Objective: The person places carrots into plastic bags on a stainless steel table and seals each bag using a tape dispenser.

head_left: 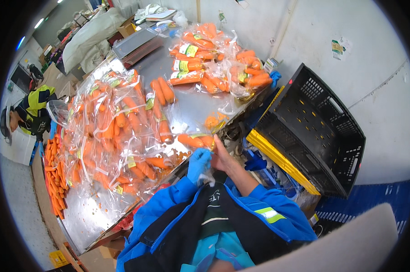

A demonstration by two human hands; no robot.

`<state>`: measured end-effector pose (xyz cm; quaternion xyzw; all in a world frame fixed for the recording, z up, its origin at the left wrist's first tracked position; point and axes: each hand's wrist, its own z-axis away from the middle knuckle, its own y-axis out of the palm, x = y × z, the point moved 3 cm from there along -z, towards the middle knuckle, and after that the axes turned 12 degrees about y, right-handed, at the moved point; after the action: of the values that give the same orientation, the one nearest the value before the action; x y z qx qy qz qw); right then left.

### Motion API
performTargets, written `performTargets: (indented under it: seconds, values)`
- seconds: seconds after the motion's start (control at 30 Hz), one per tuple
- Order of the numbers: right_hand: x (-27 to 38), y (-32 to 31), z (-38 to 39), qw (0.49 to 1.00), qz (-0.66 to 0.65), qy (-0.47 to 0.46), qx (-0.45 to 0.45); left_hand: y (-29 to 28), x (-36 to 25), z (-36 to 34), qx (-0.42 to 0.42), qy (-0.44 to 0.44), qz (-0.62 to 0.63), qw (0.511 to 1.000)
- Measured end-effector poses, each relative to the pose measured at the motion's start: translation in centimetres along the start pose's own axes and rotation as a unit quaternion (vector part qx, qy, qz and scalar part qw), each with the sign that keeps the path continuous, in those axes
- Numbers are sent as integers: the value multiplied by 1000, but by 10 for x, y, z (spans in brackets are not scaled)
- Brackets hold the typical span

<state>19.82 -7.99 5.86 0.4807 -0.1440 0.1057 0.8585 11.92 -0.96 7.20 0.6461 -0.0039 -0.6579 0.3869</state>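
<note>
My left hand (198, 167), in a blue glove, is closed on the near end of a clear bag of carrots (191, 141) at the steel table's near edge. My bare right hand (221, 155) grips the same bag at its right end, its fingers partly hidden. Loose orange bits (212, 122) lie on the steel table (91, 213) beyond my hands. To the left is a big heap of bagged carrots (109, 129), many bag tops hanging loose, and at the back sits another pile of labelled carrot bags (204, 63).
At right stand black and yellow crates (318, 131) against a pale wall (363, 54). A co-worker (35, 113) in a yellow-and-black jacket bends over loose carrots (55, 181) at the far left. Metal trays (134, 43) lie at the back of the table.
</note>
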Motion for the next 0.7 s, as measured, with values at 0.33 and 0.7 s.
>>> performTargets:
  seconds: [0.33, 0.7]
  values:
    - [259, 25, -12, 886, -29, -462, 23, 35, -55, -69, 126, 106, -197, 966]
    - [206, -32, -175, 751, 438, -377, -318, -110, -92, -128, -180, 201, -703, 658]
